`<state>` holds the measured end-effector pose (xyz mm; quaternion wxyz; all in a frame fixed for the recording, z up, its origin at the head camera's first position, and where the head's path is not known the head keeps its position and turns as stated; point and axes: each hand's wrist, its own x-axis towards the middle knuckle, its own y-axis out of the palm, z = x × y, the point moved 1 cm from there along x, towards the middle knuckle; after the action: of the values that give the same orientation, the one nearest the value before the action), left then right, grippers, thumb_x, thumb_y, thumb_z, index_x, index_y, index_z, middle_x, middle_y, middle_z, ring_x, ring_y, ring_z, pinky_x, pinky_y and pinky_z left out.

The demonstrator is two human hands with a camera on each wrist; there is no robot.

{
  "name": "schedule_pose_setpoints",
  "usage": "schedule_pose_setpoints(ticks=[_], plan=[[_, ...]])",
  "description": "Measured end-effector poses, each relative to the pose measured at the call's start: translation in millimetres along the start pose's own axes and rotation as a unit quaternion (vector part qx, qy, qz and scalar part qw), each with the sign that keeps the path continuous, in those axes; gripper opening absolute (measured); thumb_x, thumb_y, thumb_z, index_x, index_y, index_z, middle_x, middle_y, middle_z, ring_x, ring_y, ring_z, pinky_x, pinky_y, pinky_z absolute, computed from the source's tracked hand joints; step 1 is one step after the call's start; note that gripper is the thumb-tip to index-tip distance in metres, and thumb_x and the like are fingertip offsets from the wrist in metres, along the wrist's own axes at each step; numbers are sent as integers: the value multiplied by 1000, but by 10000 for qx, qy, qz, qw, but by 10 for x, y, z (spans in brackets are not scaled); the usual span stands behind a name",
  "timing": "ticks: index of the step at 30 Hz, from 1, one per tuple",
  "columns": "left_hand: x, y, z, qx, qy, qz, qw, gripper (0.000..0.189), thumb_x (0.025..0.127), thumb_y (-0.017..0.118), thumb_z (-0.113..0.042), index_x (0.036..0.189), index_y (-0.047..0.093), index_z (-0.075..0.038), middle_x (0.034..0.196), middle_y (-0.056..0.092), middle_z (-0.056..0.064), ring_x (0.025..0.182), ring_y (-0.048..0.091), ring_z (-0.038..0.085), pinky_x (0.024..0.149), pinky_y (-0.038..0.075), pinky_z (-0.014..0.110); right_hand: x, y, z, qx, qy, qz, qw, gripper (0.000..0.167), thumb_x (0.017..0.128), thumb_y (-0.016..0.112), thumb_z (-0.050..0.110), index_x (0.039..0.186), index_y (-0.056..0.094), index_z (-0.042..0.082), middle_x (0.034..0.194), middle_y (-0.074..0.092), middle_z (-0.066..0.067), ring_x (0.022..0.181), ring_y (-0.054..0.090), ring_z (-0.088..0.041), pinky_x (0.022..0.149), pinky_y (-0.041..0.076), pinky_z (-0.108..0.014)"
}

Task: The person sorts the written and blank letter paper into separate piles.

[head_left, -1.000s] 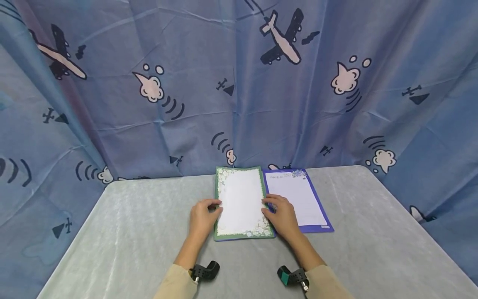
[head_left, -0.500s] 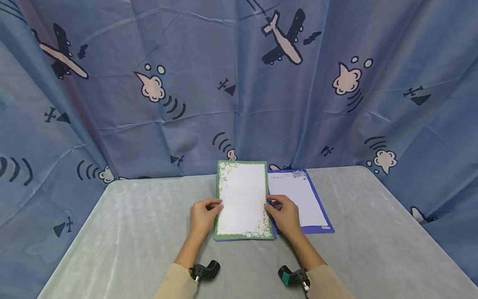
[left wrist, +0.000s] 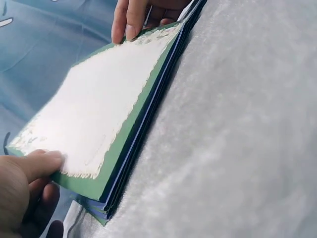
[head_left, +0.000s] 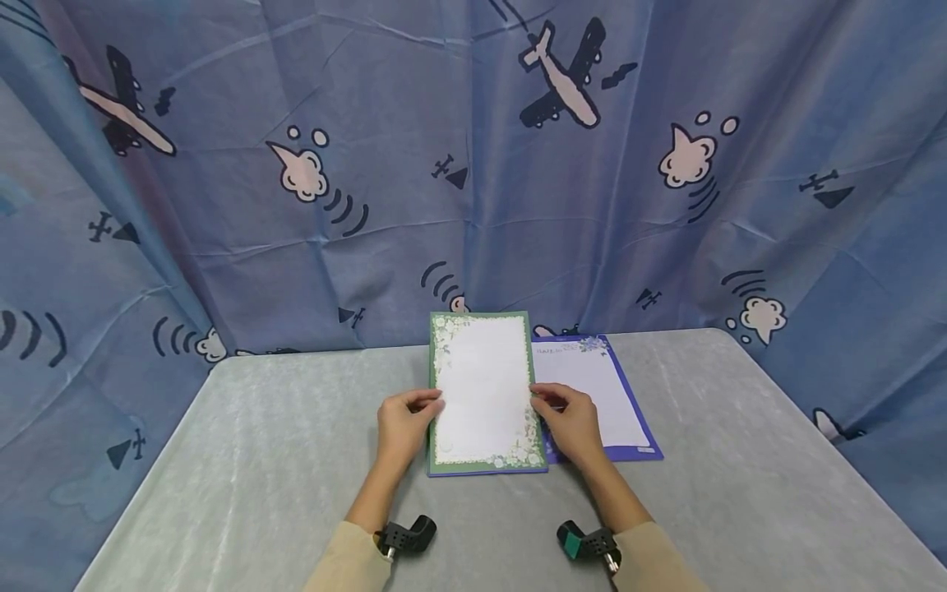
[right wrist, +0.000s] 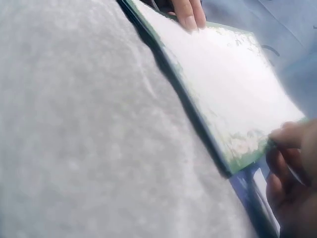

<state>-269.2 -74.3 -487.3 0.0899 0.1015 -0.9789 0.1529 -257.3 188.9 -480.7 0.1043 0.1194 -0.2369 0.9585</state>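
A stack of writing paper [head_left: 484, 386], its top sheet white with a green floral border, leans up from the table between both hands. Green and blue-purple edges of several sheets show along its near side in the left wrist view. My left hand [head_left: 403, 423] pinches the stack's left edge, thumb on the front face. At the right edge my right hand [head_left: 573, 419] pinches it the same way, fingers going behind. A purple-bordered sheet [head_left: 617, 403] with a flower print in its top corner lies flat to the right, partly hidden behind the stack and right hand.
The table [head_left: 281, 469] has a pale grey cloth cover. Behind it hangs a blue curtain [head_left: 385, 164] printed with airplanes and clouds. A black wrist mount [head_left: 407, 536] sits on the left wrist, another mount [head_left: 588, 543] on the right.
The top of the stack has risen from lying lower to tilting up toward the viewer. Both hands keep their hold on its sides; the right hand has shifted slightly right. The purple-bordered sheet stays put.
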Motion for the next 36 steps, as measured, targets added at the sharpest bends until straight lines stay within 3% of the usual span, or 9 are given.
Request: schedule_pose_setpoints(ticks=[10, 16, 29, 36], plan=[[47, -83, -80, -258, 33, 145, 9996, 13, 85, 80, -7, 97, 81, -4, 91, 78, 14, 76, 67, 8, 67, 52, 17, 28, -54, 71, 817, 357, 351, 9954, 25, 93, 72, 10, 117, 75, 4, 111, 75, -19, 90, 65, 1, 82, 50, -11], [88, -171, -182, -526, -2, 354, 9980, 15, 83, 81, -7, 98, 81, -3, 92, 77, 17, 74, 64, 5, 67, 51, 16, 34, -130, 151, 1137, 401, 531, 9913, 28, 95, 71, 14, 121, 73, 4, 113, 71, -21, 87, 64, -1, 77, 55, -19], [71, -377, -573, -556, -151, 575, 9967, 19, 86, 80, -15, 105, 80, -10, 99, 75, 10, 80, 66, 9, 69, 51, 20, 14, -312, 501, 1052, 496, 450, 9922, 33, 97, 69, 19, 128, 70, 10, 115, 70, -13, 88, 65, -4, 78, 57, -24], [28, -549, -773, -477, -178, 490, 9975, 19, 90, 77, -18, 108, 80, -14, 109, 76, 8, 86, 66, 11, 72, 51, 22, 7, -337, 722, 1124, 504, 555, 9908, 35, 98, 68, 21, 131, 68, 10, 116, 70, -10, 90, 65, -4, 81, 58, -26]])
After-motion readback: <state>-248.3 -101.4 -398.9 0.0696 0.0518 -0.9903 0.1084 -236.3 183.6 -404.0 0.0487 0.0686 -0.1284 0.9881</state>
